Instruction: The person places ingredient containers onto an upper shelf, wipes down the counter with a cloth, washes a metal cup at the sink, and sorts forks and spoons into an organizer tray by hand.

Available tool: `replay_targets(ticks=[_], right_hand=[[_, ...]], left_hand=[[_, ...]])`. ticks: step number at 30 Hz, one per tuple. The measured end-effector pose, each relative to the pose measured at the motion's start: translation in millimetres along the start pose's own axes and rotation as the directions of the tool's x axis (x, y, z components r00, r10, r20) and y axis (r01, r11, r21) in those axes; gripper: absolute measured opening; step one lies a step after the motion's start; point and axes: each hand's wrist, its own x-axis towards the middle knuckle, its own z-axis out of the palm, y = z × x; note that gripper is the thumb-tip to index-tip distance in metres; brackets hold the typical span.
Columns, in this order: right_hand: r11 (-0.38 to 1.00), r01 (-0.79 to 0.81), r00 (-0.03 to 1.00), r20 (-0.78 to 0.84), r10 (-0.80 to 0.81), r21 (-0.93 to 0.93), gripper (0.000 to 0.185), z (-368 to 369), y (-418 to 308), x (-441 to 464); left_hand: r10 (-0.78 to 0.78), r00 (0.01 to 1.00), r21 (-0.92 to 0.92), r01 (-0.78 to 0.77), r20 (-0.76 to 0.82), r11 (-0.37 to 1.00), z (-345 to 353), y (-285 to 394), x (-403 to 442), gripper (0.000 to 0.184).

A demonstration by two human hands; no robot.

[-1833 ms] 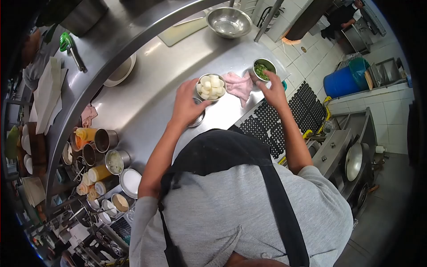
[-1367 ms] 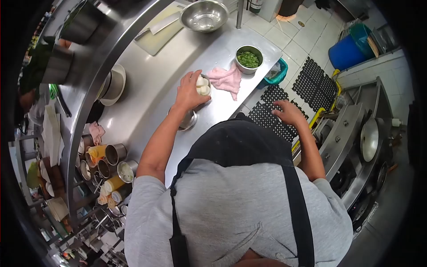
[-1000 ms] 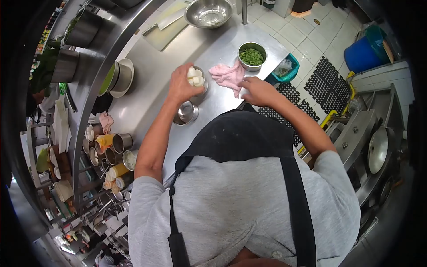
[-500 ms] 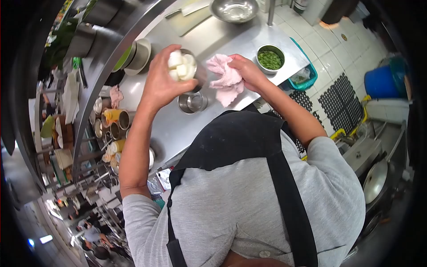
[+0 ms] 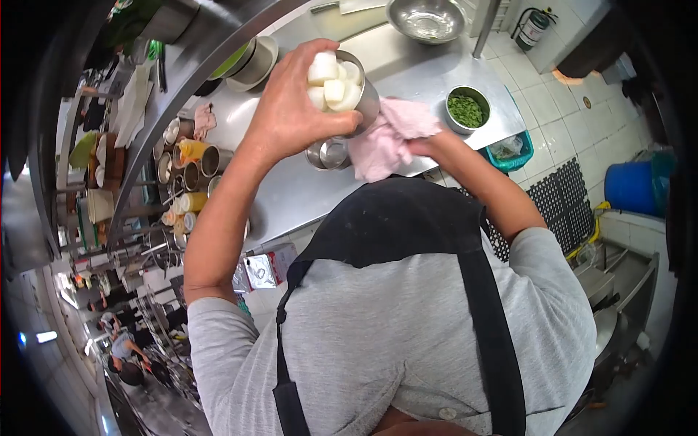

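Starting toward the left end of the worktop [image 5: 283,192], with pots [image 5: 210,160] and bottles [image 5: 193,201] packed close together, presumably to put plenty within one short reach. Next, holding the cup [image 5: 369,102] raised off the surface in the left hand [image 5: 291,109], with fingers spread wide round the far side and thumb along the near one, likely on account of a body too broad for a narrow pinch. Having the mouth turned upward, probably to stop the white pieces [image 5: 334,78], heaped at the rim, from rolling out. Beneath, near the front edge, seeing small dishes [image 5: 334,154] partly hidden; cannot tell whether nested or merely side by side. Then clutching the cloth [image 5: 392,138] in the right hand [image 5: 423,148], with fingers mostly lost under the folds, bunched perhaps for a thick pad. Cannot tell whether touching the cup's wall or just beside it. Farther right, finding the bowl [image 5: 414,30] back by the far edge, apparently parked away from the hands, and the tin [image 5: 467,91] of greens [image 5: 467,110] upright close to the right edge, likely out of the way of cup and cloth. Ending past that edge, with the bin [image 5: 525,149] lower down, maybe for scraps straight off the worktop.
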Motion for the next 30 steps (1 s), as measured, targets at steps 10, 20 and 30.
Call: replay_targets(ticks=[10,20,30], right_hand=[[0.139,-0.571,0.821,-0.563,0.097,-0.809,0.047,-36.1,107.0,-29.9],[0.367,-0.345,0.86,-0.134,0.493,-0.864,0.039,4.7,60.0,-39.1],[0.136,-0.821,0.571,-0.8,0.183,-0.554,0.067,-61.4,-81.3,-90.0]], left_hand=[[-0.211,0.977,-0.224,0.211,0.022,0.951,-111.4,38.3,-34.8,0.086],[-0.219,0.952,0.071,0.239,-0.212,0.969,-199.6,19.0,19.9,0.089],[-0.148,0.949,0.16,0.197,-0.278,0.967,-222.2,-52.6,81.1,0.066]])
